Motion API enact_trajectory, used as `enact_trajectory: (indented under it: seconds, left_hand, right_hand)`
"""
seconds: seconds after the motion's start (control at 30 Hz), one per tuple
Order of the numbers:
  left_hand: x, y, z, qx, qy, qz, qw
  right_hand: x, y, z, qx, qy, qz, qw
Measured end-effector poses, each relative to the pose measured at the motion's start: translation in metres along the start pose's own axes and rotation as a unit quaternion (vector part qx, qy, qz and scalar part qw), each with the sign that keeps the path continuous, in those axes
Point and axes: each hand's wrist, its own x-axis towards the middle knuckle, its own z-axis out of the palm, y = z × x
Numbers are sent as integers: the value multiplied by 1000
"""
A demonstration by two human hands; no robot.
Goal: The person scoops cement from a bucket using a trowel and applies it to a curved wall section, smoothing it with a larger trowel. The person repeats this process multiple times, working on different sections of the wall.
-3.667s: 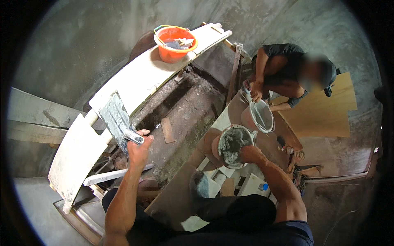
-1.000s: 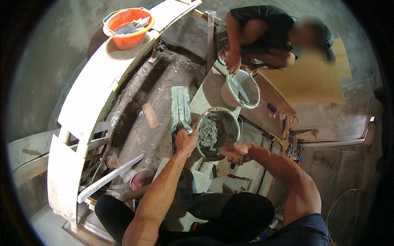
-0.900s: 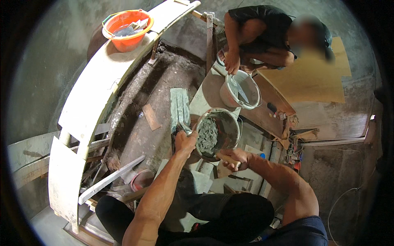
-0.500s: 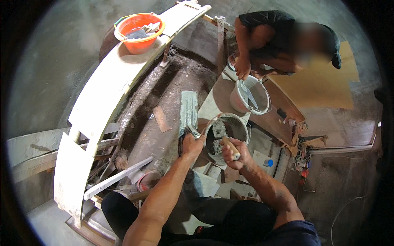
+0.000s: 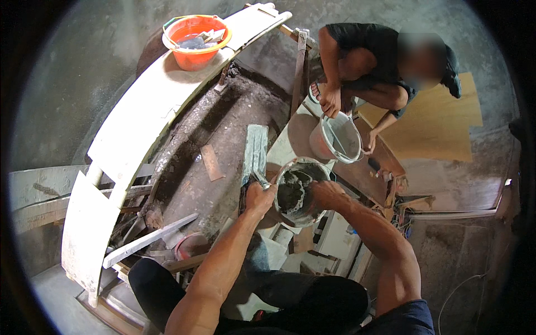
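Observation:
My left hand point(image 5: 259, 198) is closed on the handle of a long flat plastering float point(image 5: 255, 148), its face coated with pale grey-green mortar, held upright in view just left of a bucket point(image 5: 280, 206). That bucket holds wet grey mortar point(image 5: 292, 192). My right hand point(image 5: 325, 194) reaches over the bucket's right rim, fingers curled round a trowel whose wooden handle is mostly hidden under the hand now; its blade sits in the mortar. Just beyond stands a pale bucket point(image 5: 346, 154) with a long tool inside, with a co-worker's hand point(image 5: 330, 100) at its rim.
A co-worker point(image 5: 363, 61) squats at upper right by a plywood sheet point(image 5: 430, 131). A curved white plank point(image 5: 128, 117) runs along the left, carrying an orange bucket point(image 5: 195, 58). A recessed pit point(image 5: 195, 162) lies between, with wood offcuts, cables and boards point(image 5: 151, 243) around.
My left hand swung the float rightward from the plank to beside the mortar bucket. My right hand raised the trowel, then lowered it back into the mortar. The co-worker's other hand reappeared by the pale bucket.

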Motion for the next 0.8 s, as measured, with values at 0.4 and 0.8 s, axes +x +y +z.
enact_trajectory:
  seconds: [0.4, 0.8]
  left_hand:
    - [-19, 33, -10, -29, -21, -65, 997]
    - [-6, 1, 2, 62, 27, 46, 997]
  right_hand:
    - [-54, 0, -38, -112, -26, -73, 991]
    - [-6, 17, 34, 1, -55, 2, 998]
